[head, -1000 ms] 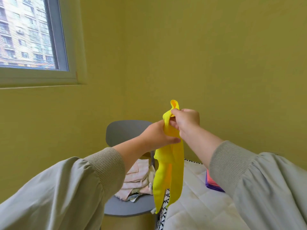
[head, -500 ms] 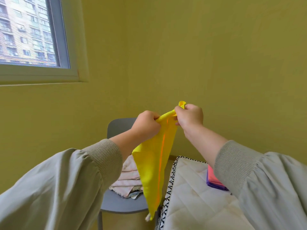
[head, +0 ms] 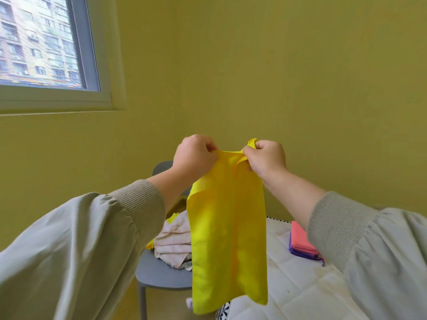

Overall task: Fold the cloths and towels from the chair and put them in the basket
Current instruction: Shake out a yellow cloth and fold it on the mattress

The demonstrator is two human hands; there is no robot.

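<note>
Yellow cloth (head: 227, 227) is hanging in mid-air in front of the person, partly covering the grey chair (head: 161, 273) behind it, its long axis dropping straight down from the 2 hands. Left hand (head: 196, 155) and right hand (head: 265, 158) are each pinching the top edge with curled fingers, level and close together, neither nearer. A vertical crease seems to be running down the middle, so drawing the corners apart sideways is probably coming next.

Smooth matt yellow cloth (head: 227, 227), quilted white mattress (head: 300, 294), matt grey plastic-looking chair (head: 161, 273)
</note>
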